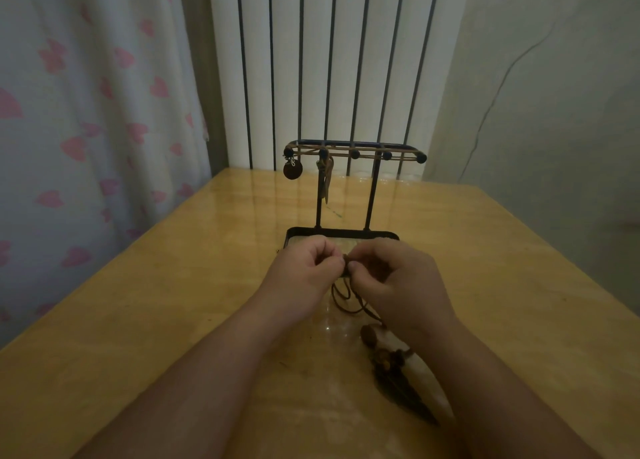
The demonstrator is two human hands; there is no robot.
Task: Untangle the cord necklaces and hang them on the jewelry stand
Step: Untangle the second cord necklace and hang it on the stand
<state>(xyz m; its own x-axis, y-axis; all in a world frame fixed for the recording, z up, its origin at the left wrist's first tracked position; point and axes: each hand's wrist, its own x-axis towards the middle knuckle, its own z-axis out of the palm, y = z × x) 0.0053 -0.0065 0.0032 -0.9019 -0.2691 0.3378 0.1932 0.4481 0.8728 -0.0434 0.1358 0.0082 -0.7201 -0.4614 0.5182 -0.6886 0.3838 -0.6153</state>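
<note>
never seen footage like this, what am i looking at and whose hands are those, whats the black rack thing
There is one picture, taken by a camera worn on a person's head, looking forward and down, so the two bare arms reaching in from the bottom are that person's own. No machine is involved.

The black rack is a jewelry stand on a wooden table: two posts rise from a small tray to a top bar with round-tipped pegs. Cord is already strung across the pegs, and a round brown pendant hangs at its left end.

The left hand and right hand meet in front of the stand, both pinching a dark cord necklace whose loops hang down between them. A pale pendant with beads lies on the table near the right wrist.
</note>
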